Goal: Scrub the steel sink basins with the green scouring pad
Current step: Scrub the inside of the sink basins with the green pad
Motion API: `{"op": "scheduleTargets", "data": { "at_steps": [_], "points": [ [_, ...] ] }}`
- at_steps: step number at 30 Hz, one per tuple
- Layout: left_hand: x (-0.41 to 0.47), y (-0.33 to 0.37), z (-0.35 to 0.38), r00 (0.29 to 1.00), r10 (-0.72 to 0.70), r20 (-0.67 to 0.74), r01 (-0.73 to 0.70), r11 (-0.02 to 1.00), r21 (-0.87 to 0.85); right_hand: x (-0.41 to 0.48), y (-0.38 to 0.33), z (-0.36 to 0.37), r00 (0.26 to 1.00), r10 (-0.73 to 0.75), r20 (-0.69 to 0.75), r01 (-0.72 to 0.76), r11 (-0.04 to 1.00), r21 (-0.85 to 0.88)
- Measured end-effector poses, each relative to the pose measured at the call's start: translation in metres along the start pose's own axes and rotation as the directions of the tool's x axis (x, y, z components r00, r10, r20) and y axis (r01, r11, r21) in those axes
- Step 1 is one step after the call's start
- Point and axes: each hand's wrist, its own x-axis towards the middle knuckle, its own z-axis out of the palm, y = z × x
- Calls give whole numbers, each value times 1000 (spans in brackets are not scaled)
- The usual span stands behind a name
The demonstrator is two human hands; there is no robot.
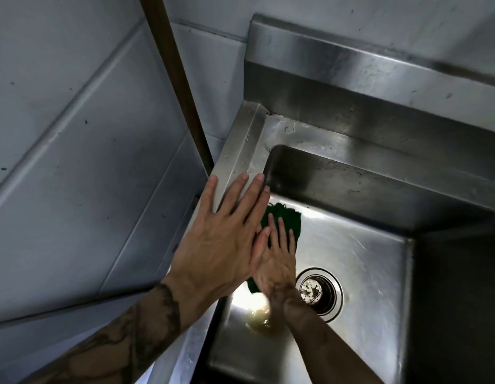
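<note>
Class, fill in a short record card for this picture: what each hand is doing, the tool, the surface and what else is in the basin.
left hand: flat, fingers spread, on steel sink rim
right hand: flat, pressing green scouring pad
pad position: on basin floor, left of round metal drain
residue: brownish puddle near right wrist

You are holding your left hand (221,234) flat, palm down, with the fingers straight and spread a little, and your tattooed left forearm is reaching up from the lower left. You are pressing your right hand (277,261) downward, lower than the left, fingers stretched forward and close together.
</note>
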Motion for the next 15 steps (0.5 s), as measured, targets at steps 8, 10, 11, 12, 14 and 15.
{"op": "scheduleTargets", "data": {
  "at_steps": [8, 10, 11, 12, 14, 15],
  "points": [
    [0, 1, -3, 1000, -6, -25, 5, 1000, -15, 8, 1, 0, 997, 70, -20, -70, 997, 27],
    [-1, 0, -4, 1000, 1, -8, -1, 1000, -2, -6, 1, 1, 998, 55, -4, -55, 998, 41],
    [-1, -1, -4, 1000, 3, -2, -3, 1000, 3, -7, 5, 0, 999, 39, 3, -39, 998, 51],
    [-1, -1, -4, 1000, 5, 1, -5, 1000, 8, -5, 9, -2, 1000, 19, 2, -19, 998, 55],
    [0, -1, -3, 1000, 7, 6, -7, 1000, 7, 5, 18, -6, 1000, -10, -3, 10, 999, 43],
    [0, -1, -4, 1000, 8, 10, -8, 1000, 4, 10, 21, -8, 1000, -11, -2, 11, 999, 31]
  ]
}}
